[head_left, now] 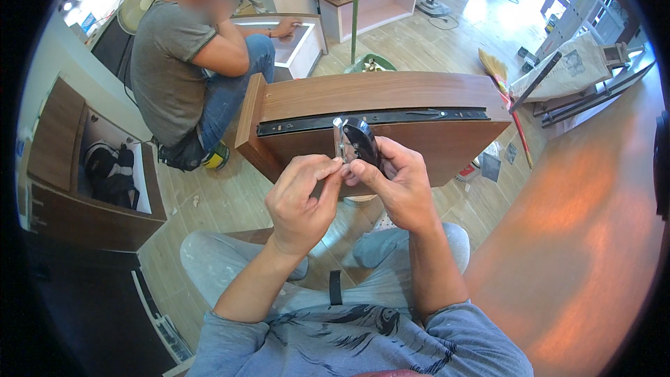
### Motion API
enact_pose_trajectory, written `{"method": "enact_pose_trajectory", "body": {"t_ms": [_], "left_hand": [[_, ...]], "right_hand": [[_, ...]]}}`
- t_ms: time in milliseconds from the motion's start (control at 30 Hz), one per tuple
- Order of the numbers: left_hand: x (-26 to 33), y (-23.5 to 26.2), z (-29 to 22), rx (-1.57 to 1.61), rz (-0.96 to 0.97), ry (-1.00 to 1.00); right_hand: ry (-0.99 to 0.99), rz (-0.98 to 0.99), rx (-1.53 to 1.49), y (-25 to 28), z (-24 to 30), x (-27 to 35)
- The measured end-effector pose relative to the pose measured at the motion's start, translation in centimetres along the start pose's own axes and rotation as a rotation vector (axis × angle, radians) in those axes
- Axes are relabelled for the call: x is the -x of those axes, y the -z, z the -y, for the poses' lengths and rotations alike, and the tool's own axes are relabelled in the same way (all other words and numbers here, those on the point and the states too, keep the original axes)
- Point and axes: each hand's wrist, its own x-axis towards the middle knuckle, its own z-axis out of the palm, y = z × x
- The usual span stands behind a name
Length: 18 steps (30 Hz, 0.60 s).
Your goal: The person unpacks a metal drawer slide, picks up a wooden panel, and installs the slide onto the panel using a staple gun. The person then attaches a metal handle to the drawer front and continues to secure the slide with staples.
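Observation:
A brown wooden drawer box (391,98) stands on its side in front of me, with a black metal slide rail (377,119) fixed along its upper face. My right hand (394,185) grips a small black and silver tool (357,141) held upright against the rail. My left hand (303,199) meets it from the left, thumb and forefinger pinching the tool's lower end. What sits between the fingertips is hidden. Both hands hover above my knees, and I sit on the floor.
Another person (185,63) crouches at the back left over a white panel (296,42). A wooden cabinet (66,181) holding a black bag lies at left. A broom (504,91), folded metal frames and a sack lie at right. An orange-brown board (579,237) fills the right foreground.

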Motion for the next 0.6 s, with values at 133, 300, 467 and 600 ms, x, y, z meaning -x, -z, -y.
{"method": "enact_pose_trajectory", "body": {"t_ms": [133,300,467,600], "left_hand": [[-0.1,-0.3,0.0,0.004,0.015,0.054],[-0.8,-0.8,-0.2,0.055,0.021,0.137],[-1.5,-0.7,-0.1,0.059,0.05,0.11],[-1.5,-0.9,-0.4,0.063,0.011,0.107]], "right_hand": [[-0.028,-0.006,0.027,0.1,0.0,0.0],[0.035,-0.091,0.016,-0.4,-0.7,-0.2],[0.097,-0.115,-0.09,-0.6,-1.0,-0.1],[0.072,-0.128,-0.156,-0.5,-0.9,-0.1]]}}
